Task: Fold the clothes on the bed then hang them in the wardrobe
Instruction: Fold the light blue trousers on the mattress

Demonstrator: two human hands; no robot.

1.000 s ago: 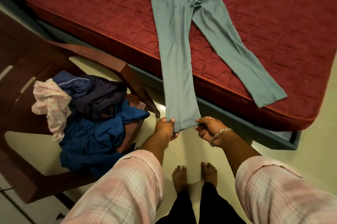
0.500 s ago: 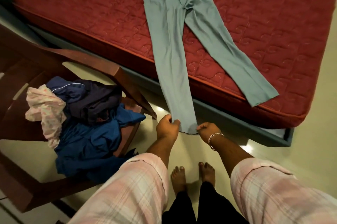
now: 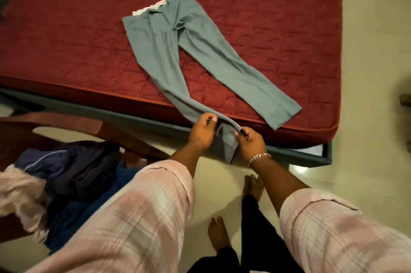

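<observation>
Grey-green trousers (image 3: 169,50) lie spread on the red mattress (image 3: 278,16), waistband away from me, legs apart in a V. The right leg lies flat, its hem near the mattress's front edge. The left leg runs off the front edge, and its hem end hangs folded between my hands. My left hand (image 3: 201,132) pinches one side of that cuff, thumb on top. My right hand (image 3: 250,142), with a chain bracelet on its wrist, pinches the other side.
A brown wooden chair (image 3: 77,121) stands at my left, holding a heap of dark blue clothes (image 3: 73,172) and a pale pink garment (image 3: 20,197). The bed's grey frame (image 3: 311,154) edges the mattress. Pale floor tiles (image 3: 375,117) run along the right. My bare feet stand below.
My hands lifted the left leg's cuff up towards the mattress edge and to the right, so the hem now folds over. The view shifted right and the trousers appear farther up the bed.
</observation>
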